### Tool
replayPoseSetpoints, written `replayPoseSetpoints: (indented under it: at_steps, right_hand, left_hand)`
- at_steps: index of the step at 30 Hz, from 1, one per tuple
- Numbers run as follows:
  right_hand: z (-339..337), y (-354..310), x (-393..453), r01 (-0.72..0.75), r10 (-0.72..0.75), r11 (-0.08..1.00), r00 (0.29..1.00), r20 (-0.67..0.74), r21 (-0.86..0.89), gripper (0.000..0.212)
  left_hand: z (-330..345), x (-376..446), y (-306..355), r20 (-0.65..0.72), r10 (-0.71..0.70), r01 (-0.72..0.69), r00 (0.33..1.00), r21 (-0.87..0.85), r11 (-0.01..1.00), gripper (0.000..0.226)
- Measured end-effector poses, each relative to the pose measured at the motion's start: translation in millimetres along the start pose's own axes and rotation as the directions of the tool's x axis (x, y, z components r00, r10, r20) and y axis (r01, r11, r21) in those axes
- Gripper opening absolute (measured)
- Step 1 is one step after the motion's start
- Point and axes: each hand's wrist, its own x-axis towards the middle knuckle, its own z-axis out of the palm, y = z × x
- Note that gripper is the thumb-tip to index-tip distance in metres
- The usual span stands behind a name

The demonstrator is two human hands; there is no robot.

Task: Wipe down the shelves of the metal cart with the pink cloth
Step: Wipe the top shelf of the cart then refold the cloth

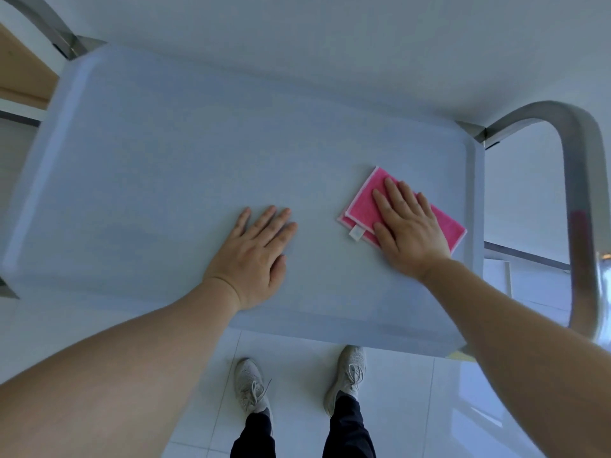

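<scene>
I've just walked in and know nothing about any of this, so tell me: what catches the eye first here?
The bright pink cloth stands out at once, folded flat near the right end of the pale top shelf, with the right hand pressed flat on it. The left hand lies open on the bare shelf beside it, near the front edge. A shiny metal handle curves up at the right end of the cart.

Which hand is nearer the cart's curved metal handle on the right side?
Right. The right hand lies flat on the pink cloth near the handle; the left hand rests on the shelf farther away.
</scene>
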Motion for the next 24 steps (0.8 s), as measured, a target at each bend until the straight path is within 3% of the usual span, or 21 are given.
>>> replayPoseSetpoints:
  at_steps: [16, 20, 24]
  right_hand:
    - [-30, 46, 108, -0.263, 0.271, 0.96, 0.959, -0.084, 0.095, 0.061]
    - [-31, 40, 112, -0.256, 0.263, 0.962, 0.961, -0.081, 0.094, 0.06]
    - [-30, 30, 111, -0.129, 0.132, 0.991, 0.988, -0.076, 0.039, 0.059]
  left_hand:
    - [3, -1, -4, -0.028, -0.004, 0.004, 1.0, -0.006, 1.0, 0.054]
    - [4, -1, -4, -0.039, -0.004, 0.004, 0.999, -0.008, 1.0, 0.054]
    - [3, -1, -2, -0.037, -0.013, 0.012, 0.999, -0.011, 1.0, 0.054]
